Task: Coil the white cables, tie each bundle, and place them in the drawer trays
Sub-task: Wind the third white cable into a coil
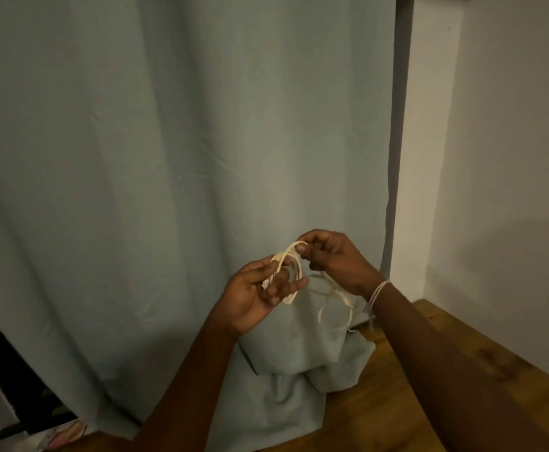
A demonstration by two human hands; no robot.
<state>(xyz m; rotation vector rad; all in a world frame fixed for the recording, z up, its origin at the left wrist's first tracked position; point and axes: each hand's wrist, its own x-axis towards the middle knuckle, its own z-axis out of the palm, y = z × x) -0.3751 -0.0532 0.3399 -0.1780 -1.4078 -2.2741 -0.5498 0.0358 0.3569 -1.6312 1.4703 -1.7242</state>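
From my seat at the remote feed I see both hands raised in front of a pale grey-green curtain [169, 158], working one white cable [294, 272]. The left hand [260, 291] is palm-up and partly curled, its fingers [286, 287] hooked through several loops of the cable so the coil sits around them, held loosely rather than clenched. The right hand [332, 259] is just above and to the right, thumb and forefinger pinched closed on the top of a loop where it arches over the coil; its other fingers are folded in. The two hands are very near each other, joined by that strand.

The loose remainder of the cable hangs below the right hand in a slack open loop, dangling in front of the bunched bottom of the curtain (I cannot tell whether its end touches the cloth). A thin white string band [377, 293] circles the right wrist.

The curtain's hem is heaped on a wooden surface [462, 370] that runs along the lower right. A plain white wall [511, 141] stands to the right, beyond a dark vertical gap at the curtain's edge. The light is dim and warm.
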